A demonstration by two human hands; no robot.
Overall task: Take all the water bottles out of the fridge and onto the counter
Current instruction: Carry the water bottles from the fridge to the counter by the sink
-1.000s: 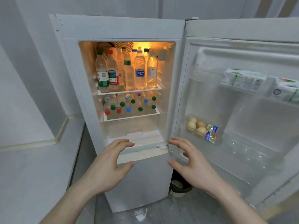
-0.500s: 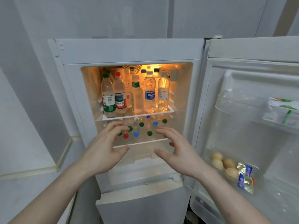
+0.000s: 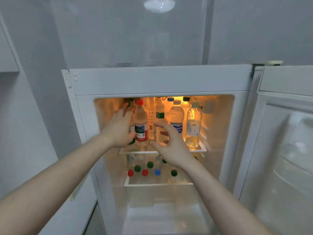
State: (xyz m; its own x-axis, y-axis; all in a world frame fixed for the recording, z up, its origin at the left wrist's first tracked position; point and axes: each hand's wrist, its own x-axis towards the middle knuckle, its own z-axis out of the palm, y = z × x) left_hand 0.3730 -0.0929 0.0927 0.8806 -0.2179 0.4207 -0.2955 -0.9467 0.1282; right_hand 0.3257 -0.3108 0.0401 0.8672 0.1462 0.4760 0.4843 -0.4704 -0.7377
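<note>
Nearest us, our right hand (image 3: 171,146) hovers spread in front of the upper shelf (image 3: 162,152), holding nothing, fingers loosely curved toward the clear bottle (image 3: 160,122) just beyond them. Our left hand (image 3: 119,128) is farther in, fingers straight, reaching round the green-labelled bottle (image 3: 131,131) at the shelf's left end; whether it touches, we cannot tell. The bottles stand upright, so a sideways grasp suits. More bottles (image 3: 150,168) stand on the lower shelf.

A round ceiling light (image 3: 159,5) glows high above my hands, on the grey wall (image 3: 118,39); a cabinet corner (image 3: 7,53) sits far up-left of them.
</note>
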